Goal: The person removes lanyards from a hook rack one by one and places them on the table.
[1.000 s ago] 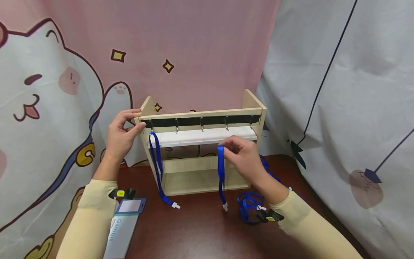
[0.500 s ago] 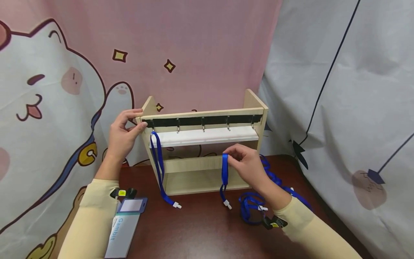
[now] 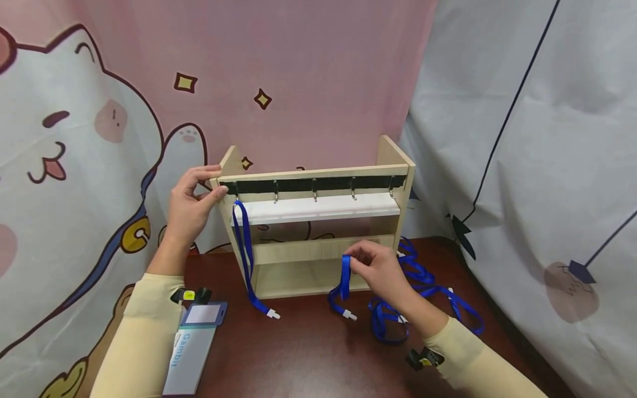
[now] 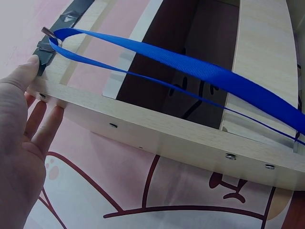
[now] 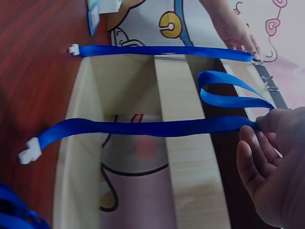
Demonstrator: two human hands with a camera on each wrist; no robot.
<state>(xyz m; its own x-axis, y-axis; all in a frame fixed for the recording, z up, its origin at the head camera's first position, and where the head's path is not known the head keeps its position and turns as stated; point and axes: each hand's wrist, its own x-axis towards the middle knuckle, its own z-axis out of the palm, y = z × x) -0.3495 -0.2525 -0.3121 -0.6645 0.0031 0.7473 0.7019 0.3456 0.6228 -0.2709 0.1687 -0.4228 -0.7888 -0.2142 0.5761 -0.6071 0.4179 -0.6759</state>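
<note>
My left hand [image 3: 191, 207] grips the upper left corner of a wooden rack [image 3: 323, 251], thumb on the front and fingers round the side panel. From the rack's leftmost hook hangs a blue lanyard [image 3: 244, 243]; in the left wrist view its loop [image 4: 157, 55] passes over the metal hook. My right hand [image 3: 380, 271] pinches a second blue lanyard [image 3: 345, 276] in front of the lower shelf. Its white clip [image 3: 349, 315] lies low by the tabletop, the strap bending toward it. The right wrist view shows part of this strap [image 5: 143, 129] looping beyond the fingertips.
Several metal hooks [image 3: 314, 193] line a black strip on the rack. More blue lanyards [image 3: 390, 331] lie tangled on the dark red table [image 3: 278, 359] at right. A badge holder [image 3: 204, 314] and a white box marked Gambit [image 3: 191, 359] lie at left. Printed curtains surround the table.
My right hand has moved down from in front of the white ledge, and the pinched lanyard now bends, its strap bowing to the left. My left hand stays on the rack's corner.
</note>
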